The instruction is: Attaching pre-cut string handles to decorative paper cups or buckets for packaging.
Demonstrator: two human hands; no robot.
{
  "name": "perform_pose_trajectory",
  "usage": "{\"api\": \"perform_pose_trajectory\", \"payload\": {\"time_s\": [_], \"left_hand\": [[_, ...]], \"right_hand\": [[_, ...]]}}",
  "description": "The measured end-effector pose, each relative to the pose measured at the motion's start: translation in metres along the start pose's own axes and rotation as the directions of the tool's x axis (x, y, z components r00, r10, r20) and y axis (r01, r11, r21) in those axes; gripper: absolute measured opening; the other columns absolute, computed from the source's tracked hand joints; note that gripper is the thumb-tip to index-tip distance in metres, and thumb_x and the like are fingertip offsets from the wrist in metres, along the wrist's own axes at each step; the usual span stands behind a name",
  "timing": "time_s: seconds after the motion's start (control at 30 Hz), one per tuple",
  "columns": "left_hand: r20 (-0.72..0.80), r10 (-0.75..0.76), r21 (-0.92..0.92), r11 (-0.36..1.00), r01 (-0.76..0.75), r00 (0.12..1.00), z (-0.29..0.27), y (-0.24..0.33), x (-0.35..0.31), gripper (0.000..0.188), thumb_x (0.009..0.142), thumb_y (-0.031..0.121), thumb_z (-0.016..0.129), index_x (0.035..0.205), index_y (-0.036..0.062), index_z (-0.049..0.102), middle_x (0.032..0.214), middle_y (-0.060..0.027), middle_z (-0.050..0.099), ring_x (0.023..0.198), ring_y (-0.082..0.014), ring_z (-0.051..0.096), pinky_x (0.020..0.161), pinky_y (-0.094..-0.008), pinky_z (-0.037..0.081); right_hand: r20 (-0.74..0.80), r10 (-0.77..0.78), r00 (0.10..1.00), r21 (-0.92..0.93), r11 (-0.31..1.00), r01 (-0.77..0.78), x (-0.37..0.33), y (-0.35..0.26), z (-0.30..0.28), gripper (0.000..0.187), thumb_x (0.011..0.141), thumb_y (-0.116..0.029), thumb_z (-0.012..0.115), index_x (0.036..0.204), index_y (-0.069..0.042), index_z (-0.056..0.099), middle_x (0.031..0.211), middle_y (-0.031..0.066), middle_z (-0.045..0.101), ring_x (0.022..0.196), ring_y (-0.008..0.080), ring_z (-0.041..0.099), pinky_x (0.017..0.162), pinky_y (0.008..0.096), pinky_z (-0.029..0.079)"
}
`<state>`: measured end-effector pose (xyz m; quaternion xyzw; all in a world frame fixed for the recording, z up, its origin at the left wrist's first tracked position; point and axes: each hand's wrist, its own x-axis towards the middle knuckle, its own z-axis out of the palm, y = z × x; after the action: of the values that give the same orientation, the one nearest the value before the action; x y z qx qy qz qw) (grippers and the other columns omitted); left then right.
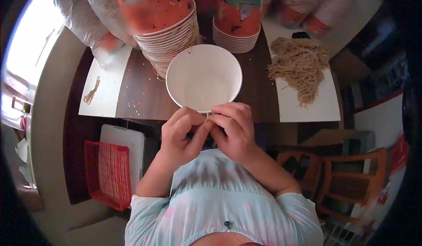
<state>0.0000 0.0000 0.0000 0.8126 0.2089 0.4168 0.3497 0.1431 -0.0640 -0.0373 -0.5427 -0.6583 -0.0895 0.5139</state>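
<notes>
Head view: L hand & R hand pinch string at white bucket, near rim; twine pile on table, R side.

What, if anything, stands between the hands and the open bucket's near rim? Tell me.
Nothing visible does: the left hand and right hand are at the near rim of the open bucket, pinching a pale cord. The nearest bucket stack stands beyond, clear of both hands.

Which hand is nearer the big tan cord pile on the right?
Right. The right hand is at the near rim of the white bucket, left of the tan cord pile and lower in view; the left hand is at that rim too, farther left.
</notes>
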Motion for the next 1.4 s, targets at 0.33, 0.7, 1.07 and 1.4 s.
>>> {"api": "perform_pose_trajectory", "payload": {"time_s": [0.33, 0.7, 1.07, 1.4], "left_hand": [[-0.388, -0.050, -0.808, 0.498, -0.314, 0.920, -0.042, 0.006, 0.031, 0.012, 0.085, 0.010, 0.053, 0.078, 0.0005, 0.053, 0.081, -0.0116, 0.054, 0.075, -0.0200, 0.050, 0.071, -0.0342, 0.042], [0.154, 0.137, -0.986, 0.092, 0.142, 0.978, -0.031, -0.017, 0.033, 0.012, 0.087, 0.013, 0.055, 0.081, 0.0034, 0.053, 0.074, -0.0044, 0.043, 0.063, -0.0160, 0.039, 0.056, -0.0305, 0.033], [-0.022, 0.064, -0.466, 0.882, -0.067, 0.998, -0.099, 0.006, -0.016, 0.059, 0.081, 0.051, 0.059, 0.091, -0.0065, 0.066, 0.083, -0.0150, 0.064, 0.071, -0.0216, 0.062, 0.065, -0.0303, 0.048], [-0.448, 0.042, -0.345, 0.914, -0.216, 0.893, -0.135, 0.013, 0.072, 0.109, 0.065, 0.061, 0.070, 0.140, -0.0006, 0.020, 0.136, -0.0132, 0.036, 0.124, -0.0231, 0.040, 0.101, -0.0390, 0.035]], "right_hand": [[0.216, 0.136, 0.967, 0.108, 0.981, -0.162, -0.005, 0.026, -0.004, 0.014, 0.068, -0.012, 0.070, 0.078, -0.012, 0.060, 0.085, 0.0023, 0.061, 0.089, 0.0241, 0.057, 0.080, 0.0411, 0.040], [0.393, 0.499, 0.772, 0.052, 0.827, -0.560, 0.063, 0.052, -0.009, 0.077, 0.069, -0.021, 0.076, 0.132, -0.003, 0.036, 0.125, 0.0154, 0.047, 0.093, 0.0263, 0.054, 0.083, 0.0347, 0.046], [0.253, 0.336, 0.907, 0.169, 0.908, -0.383, 0.074, 0.052, -0.016, 0.034, 0.086, -0.024, 0.058, 0.112, -0.003, 0.056, 0.103, 0.0160, 0.063, 0.091, 0.0292, 0.063, 0.081, 0.0364, 0.049], [0.250, -0.333, 0.909, 0.427, 0.880, 0.205, 0.179, -0.027, -0.053, 0.065, 0.079, -0.011, 0.059, 0.138, -0.003, 0.032, 0.141, 0.0192, 0.034, 0.128, 0.0320, 0.037, 0.107, 0.0380, 0.027]]}}
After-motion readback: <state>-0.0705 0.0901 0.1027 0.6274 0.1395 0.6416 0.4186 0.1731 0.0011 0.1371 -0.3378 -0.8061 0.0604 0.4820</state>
